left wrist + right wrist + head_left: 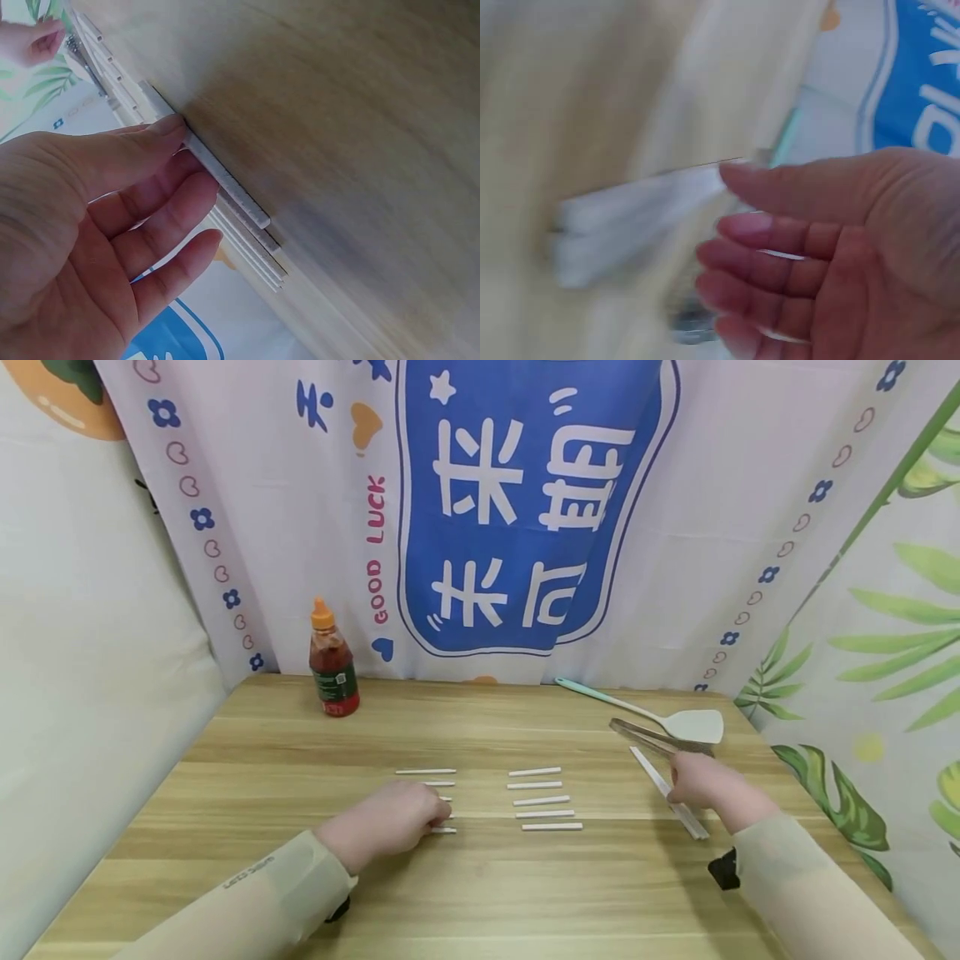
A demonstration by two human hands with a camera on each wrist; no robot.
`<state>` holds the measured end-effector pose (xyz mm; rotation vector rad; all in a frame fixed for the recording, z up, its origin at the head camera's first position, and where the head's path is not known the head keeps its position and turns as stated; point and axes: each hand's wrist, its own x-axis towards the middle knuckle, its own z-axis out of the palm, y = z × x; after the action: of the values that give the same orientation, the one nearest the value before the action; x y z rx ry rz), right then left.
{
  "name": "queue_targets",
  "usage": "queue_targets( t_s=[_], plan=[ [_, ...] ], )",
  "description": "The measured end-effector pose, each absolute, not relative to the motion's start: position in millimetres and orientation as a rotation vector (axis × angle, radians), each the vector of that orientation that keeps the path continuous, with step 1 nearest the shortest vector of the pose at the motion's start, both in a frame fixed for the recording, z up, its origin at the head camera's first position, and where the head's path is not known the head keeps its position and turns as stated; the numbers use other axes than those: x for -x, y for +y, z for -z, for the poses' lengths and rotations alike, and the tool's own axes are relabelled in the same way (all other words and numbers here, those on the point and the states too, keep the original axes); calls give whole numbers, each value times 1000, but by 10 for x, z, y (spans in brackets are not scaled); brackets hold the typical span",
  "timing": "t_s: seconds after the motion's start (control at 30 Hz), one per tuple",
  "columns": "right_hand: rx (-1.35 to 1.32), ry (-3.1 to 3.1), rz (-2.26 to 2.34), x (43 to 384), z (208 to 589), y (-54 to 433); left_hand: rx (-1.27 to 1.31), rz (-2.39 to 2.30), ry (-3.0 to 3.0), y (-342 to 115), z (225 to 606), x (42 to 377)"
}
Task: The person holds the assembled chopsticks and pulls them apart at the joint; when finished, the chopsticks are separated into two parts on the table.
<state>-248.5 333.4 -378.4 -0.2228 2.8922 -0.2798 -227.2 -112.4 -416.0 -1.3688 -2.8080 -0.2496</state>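
Two columns of short white sticks lie on the wooden table [225, 793]. My left hand [442, 814] covers most of the left column [426, 771]. In the left wrist view, the thumb and fingers of the left hand [187, 172] touch the nearest stick [240, 199], which lies flat. The right column [543, 799] lies untouched. My right hand [678, 781] rests over a pair of long white sticks [693, 822] at the right. In the right wrist view the right hand [727, 217] has relaxed fingers beside the blurred long sticks [630, 217].
Metal tongs [652, 739] and a white spatula [693, 725] with a teal handle lie just beyond my right hand. A red sauce bottle [333, 664] stands at the back left. Printed cloth hangs behind and on both sides of the table.
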Motion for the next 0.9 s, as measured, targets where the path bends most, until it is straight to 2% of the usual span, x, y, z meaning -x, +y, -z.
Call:
queue_targets(
  t_s=[0.23, 0.67, 0.9],
  plan=[
    [240, 2926, 312, 2467, 3984, 3400, 1373, 269, -2793, -1128, 4145, 2260],
    [135, 2920, 167, 2459, 3964, 3228, 1354, 264, -2803, -1125, 4163, 2273],
    [147, 2971, 279, 2438, 3864, 3169, 1325, 270, -2789, -1130, 4154, 2265]
  ],
)
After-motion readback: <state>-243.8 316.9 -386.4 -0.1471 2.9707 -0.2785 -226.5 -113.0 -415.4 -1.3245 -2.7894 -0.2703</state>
